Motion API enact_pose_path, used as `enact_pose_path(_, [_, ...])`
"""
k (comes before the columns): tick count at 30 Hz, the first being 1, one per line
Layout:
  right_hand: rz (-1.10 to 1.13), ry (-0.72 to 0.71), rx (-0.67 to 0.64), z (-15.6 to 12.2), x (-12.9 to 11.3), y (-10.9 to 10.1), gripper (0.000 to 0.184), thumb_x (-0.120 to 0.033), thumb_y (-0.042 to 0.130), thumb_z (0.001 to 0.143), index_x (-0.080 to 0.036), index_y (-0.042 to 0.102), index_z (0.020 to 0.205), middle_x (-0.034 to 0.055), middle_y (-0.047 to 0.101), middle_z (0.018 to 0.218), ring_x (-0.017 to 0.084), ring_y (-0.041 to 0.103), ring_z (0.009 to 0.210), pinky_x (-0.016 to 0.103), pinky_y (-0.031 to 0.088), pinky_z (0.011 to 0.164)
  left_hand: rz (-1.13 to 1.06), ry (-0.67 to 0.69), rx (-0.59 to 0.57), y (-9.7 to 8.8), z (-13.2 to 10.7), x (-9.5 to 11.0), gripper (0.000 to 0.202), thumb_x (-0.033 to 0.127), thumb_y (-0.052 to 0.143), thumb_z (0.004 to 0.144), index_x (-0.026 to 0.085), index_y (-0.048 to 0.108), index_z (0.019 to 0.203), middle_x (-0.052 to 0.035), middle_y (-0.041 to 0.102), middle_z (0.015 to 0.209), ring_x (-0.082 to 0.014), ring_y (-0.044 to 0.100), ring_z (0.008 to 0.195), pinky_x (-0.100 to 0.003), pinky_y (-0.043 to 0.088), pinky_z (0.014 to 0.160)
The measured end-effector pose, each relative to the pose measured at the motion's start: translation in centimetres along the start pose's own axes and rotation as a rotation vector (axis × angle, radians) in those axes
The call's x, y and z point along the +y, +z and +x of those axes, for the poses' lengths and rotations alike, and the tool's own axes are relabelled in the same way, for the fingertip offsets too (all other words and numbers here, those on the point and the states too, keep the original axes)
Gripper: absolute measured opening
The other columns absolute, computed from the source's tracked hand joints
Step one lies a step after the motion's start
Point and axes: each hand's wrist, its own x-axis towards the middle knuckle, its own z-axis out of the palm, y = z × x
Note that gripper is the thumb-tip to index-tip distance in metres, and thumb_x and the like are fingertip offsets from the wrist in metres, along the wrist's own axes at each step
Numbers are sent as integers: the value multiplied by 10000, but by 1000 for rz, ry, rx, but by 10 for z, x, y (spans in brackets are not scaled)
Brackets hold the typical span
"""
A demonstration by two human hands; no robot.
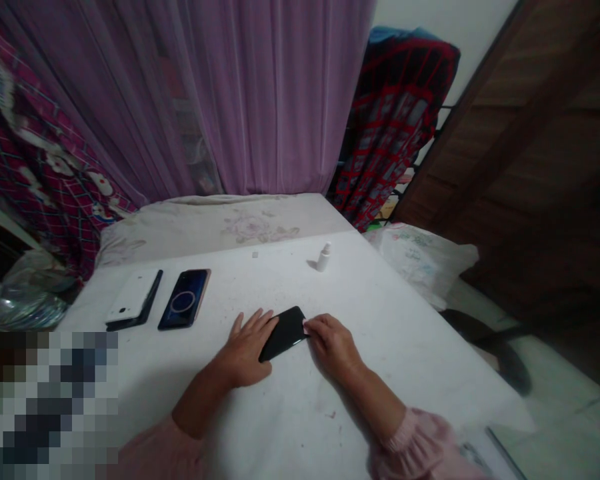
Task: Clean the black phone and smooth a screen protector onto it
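A black smartphone (pixel 286 331) lies tilted across the white cloth in front of me, its dark glossy face up. My left hand (pixel 247 350) holds it at its left end, fingers stretched over the far edge and thumb at the near edge. At the phone's right end, my right hand (pixel 333 343) is closed in a pinch. A small pale pink piece (pixel 307 326), perhaps cloth or paper, shows at its fingertips and touches the phone; most of it is hidden.
A small white spray bottle (pixel 323 257) stands beyond my right hand. To the left lie a dark blue phone (pixel 185 300) and a white phone (pixel 133 297) on top of a dark one. A tiny grey square (pixel 255 255) lies farther back. A plastic bag (pixel 420 257) hangs near the table's right edge.
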Motion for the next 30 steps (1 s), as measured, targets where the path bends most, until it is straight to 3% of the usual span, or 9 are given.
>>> enact_pose_path(3, [41, 2, -17, -5, -6, -4, 208, -176, 521, 927, -218, 719, 974, 54, 681, 874, 160, 648, 785, 257, 529, 724, 38, -119, 265, 27, -9, 2, 695, 305, 491, 852, 118, 311, 1496, -173, 389, 1535, -337, 327, 1434, -617, 224, 1148])
enact_pose_path(5, [25, 14, -28, -4, -8, -4, 207, -180, 519, 929, -224, 721, 947, 48, 676, 862, 158, 646, 779, 252, 522, 717, 80, -126, 448, 45, -13, 4, 657, 416, 461, 918, 104, 332, 1482, -195, 439, 1500, -356, 362, 1412, -610, 262, 1133])
enact_pose_path(8, [-31, 31, -56, 10, -3, 3, 212, -183, 524, 928, -225, 728, 884, 41, 673, 834, 160, 639, 762, 251, 508, 698, 133, -70, 576, 60, -14, 3, 635, 462, 414, 958, 99, 337, 1474, -194, 486, 1465, -344, 398, 1392, -566, 296, 1133])
enact_pose_path(15, [-49, 91, -68, 52, 10, 27, 174, -144, 572, 891, -207, 730, 853, 51, 690, 858, 180, 645, 804, 274, 504, 741, 144, -53, 638, 59, -10, 3, 627, 450, 395, 969, 101, 305, 1482, -189, 515, 1439, -327, 423, 1378, -537, 339, 1122])
enact_pose_path(18, [-15, 57, -37, 38, 9, 23, 188, -160, 550, 910, -214, 728, 885, 46, 687, 852, 173, 646, 793, 270, 510, 731, 128, -64, 646, 60, -10, 5, 629, 444, 404, 963, 102, 302, 1482, -190, 515, 1439, -327, 432, 1371, -533, 349, 1119])
enact_pose_path(23, [81, 35, 13, -11, 2, 3, 208, -187, 526, 933, -233, 711, 1015, 46, 692, 897, 159, 660, 808, 260, 531, 729, 126, -60, 650, 61, -10, 5, 625, 438, 415, 960, 100, 302, 1473, -191, 504, 1447, -324, 416, 1383, -523, 340, 1131])
enact_pose_path(25, [88, 53, 12, -16, 0, 0, 205, -191, 524, 934, -237, 713, 999, 43, 693, 893, 156, 664, 806, 257, 535, 729, 114, -50, 629, 60, -9, 4, 628, 438, 420, 954, 101, 303, 1471, -188, 498, 1453, -321, 413, 1385, -520, 340, 1131])
enact_pose_path(30, [-20, 101, -28, 25, 6, 16, 222, -133, 530, 896, -224, 731, 913, 41, 701, 850, 167, 663, 791, 265, 527, 732, 81, -30, 598, 58, -9, 1, 621, 435, 424, 945, 109, 314, 1462, -183, 501, 1449, -314, 422, 1380, -521, 346, 1129])
